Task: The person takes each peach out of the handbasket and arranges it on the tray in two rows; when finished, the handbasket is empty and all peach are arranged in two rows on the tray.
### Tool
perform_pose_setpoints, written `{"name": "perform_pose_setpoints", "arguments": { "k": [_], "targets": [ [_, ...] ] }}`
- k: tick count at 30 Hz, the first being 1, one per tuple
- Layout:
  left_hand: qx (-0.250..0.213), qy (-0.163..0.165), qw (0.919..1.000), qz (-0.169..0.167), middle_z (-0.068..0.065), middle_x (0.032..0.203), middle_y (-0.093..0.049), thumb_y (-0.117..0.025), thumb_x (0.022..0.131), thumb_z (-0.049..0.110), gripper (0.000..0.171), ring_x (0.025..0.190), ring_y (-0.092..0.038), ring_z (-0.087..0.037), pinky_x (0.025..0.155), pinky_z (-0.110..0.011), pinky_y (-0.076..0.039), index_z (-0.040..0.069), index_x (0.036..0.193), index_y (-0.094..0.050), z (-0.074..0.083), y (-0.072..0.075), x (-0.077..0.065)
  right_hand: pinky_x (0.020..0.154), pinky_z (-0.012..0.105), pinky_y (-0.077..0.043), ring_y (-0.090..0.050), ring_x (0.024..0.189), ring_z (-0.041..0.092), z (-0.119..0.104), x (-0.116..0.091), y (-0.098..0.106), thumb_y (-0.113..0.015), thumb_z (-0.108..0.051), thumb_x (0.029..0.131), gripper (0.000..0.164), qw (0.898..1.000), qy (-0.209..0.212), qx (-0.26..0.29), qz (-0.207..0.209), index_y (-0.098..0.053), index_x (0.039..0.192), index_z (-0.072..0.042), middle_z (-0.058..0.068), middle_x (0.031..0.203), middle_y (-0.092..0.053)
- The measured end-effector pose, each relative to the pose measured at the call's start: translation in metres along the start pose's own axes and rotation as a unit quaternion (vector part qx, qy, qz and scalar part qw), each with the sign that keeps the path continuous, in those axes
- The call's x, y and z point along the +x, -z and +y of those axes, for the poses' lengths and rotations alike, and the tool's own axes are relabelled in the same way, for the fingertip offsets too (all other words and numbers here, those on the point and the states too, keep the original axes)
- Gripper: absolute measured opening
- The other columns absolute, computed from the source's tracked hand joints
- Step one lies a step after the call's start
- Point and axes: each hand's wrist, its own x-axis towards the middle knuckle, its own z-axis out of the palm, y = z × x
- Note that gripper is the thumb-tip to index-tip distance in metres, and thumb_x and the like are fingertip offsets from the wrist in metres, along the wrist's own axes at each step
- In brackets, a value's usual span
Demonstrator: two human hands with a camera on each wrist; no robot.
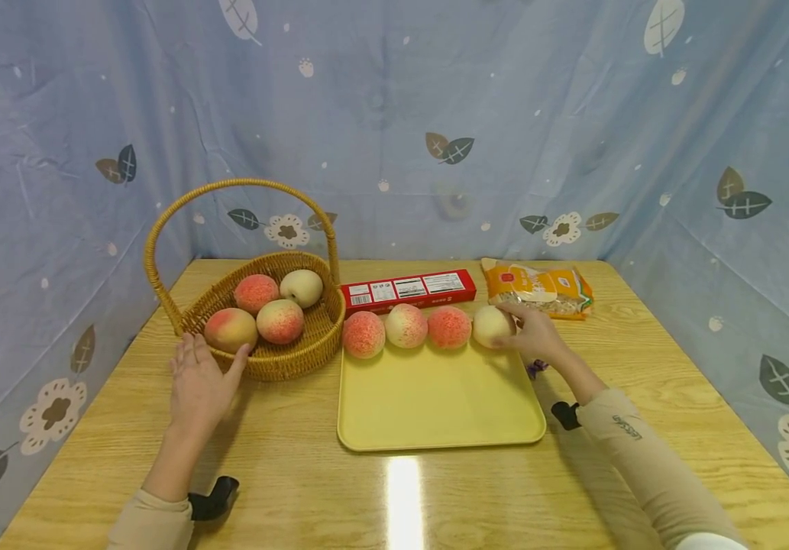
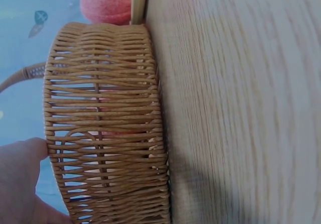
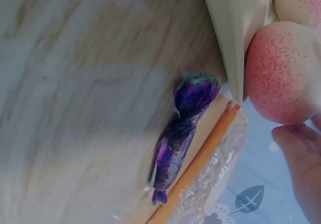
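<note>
My left hand [image 1: 202, 382] touches the near rim of a wicker basket [image 1: 298, 363] with spread fingers. Inside the basket lie several peaches, among them a yellow-orange peach [image 1: 231, 330] by my fingertips and a pale one [image 1: 301, 288]. In the left wrist view the fingers meet the rim of the woven basket wall [image 2: 105, 128]. My right hand [image 1: 538, 332] grips a pale peach [image 1: 492, 326] at the right end of a row of peaches along the far side of a yellow tray [image 1: 442, 405]. The right wrist view shows this peach [image 3: 278, 73] with a red blush, fingertips against it.
Behind the tray lies a red box [image 1: 411, 290], with an orange food packet [image 1: 538, 289] to its right. A purple-wrapped candy [image 3: 175, 133] lies on the wooden table [image 1: 298, 473] by the tray's right edge. A patterned blue curtain [image 1: 380, 114] encloses the table.
</note>
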Motion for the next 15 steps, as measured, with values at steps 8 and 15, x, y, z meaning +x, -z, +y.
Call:
{"name": "perform_pose_setpoints", "arguments": {
  "k": [8, 15],
  "targets": [
    [0.002, -0.001, 1.0000, 0.001, -0.048, 0.145, -0.012, -0.043, 0.100, 0.051, 0.093, 0.137, -0.012, -0.059, 0.111, -0.064, -0.012, -0.029, 0.138, -0.015, 0.0001, 0.0006, 0.0002, 0.101, 0.058, -0.039, -0.043, 0.127, 0.049, 0.0015, -0.0002, 0.0029, -0.074, -0.027, 0.088, 0.078, 0.997, -0.065, 0.028, -0.042, -0.036, 0.143, 0.012, 0.034, 0.142, -0.040],
    [0.000, -0.001, 1.0000, 0.004, -0.048, 0.144, -0.013, -0.044, 0.100, 0.050, 0.092, 0.136, -0.013, -0.060, 0.111, -0.064, -0.012, -0.029, 0.138, -0.017, 0.0008, 0.0013, -0.0005, 0.099, 0.054, -0.042, -0.044, 0.125, 0.050, 0.0072, 0.0027, 0.0013, -0.078, -0.008, 0.082, 0.074, 0.997, -0.012, 0.068, -0.025, -0.039, 0.138, 0.019, 0.038, 0.139, -0.041]
  ]
}}
